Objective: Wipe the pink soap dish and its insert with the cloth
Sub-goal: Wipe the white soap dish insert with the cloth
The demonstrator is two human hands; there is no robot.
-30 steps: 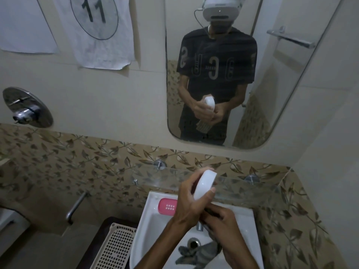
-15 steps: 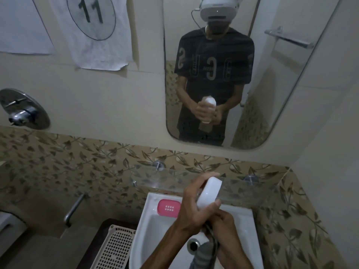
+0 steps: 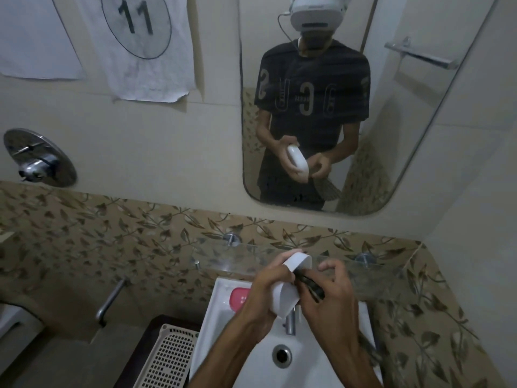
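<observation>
Over a white washbasin (image 3: pixel 218 312), a person holds a white oval soap dish (image 3: pixel 288 287) in the left hand (image 3: pixel 265 292) — fingers curled around its outer wall, tips wrapped over the rim at the top — while the right hand (image 3: pixel 333 298) pinches a dark grey cloth (image 3: pixel 312 287) between thumb and bent fingers, pressing it against the dish at about the 3 o'clock side. The dish is tilted on edge above the chrome tap (image 3: pixel 291 322), its underside turned toward the camera; the mirror (image 3: pixel 419 135) at 12 o'clock shows the same smooth, glossy, rounded shell from the other side, with more of the cloth hanging loose below it.

The pink slotted piece (image 3: pixel 237 299), apparently the insert, lies flat on the basin's ledge at about 9 o'clock of the hands, partly hidden behind the left wrist and untouched by either hand. It looks matte, with small pale drain holes.

The step in hand appears to be wiping the dish itself. To do it well, the left hand should grip firmly, since glossy plastic is likely slippery, and turn the dish gradually so the cloth reaches the rim, the curved ends and the hollow. Bunching the cloth over the fingertips would help press into the corners — and working over the basin means a dropped dish lands close by.
</observation>
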